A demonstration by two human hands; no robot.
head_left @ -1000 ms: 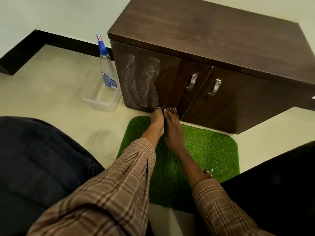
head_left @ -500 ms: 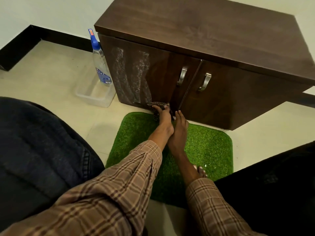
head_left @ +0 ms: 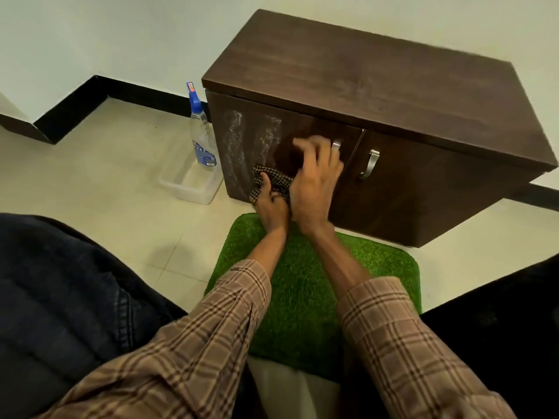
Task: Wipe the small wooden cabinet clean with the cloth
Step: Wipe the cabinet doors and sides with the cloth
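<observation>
low down, left grip (head_left: pixel 270 204) clenched round checked woven cloth (head_left: pixel 273 179) against glossy dark-wood cabinet (head_left: pixel 378 95), right grip (head_left: pixel 314 182) released

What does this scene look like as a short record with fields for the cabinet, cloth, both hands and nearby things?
cabinet: dark wood, both doors closed, whitish streaks on the left door
cloth: checked, bunched against the left door
left hand: grips the cloth
right hand: fingers spread over the left door, blurred
spray bottle: upright in a clear tray, left of the cabinet
green mat: on the floor before the cabinet
</observation>
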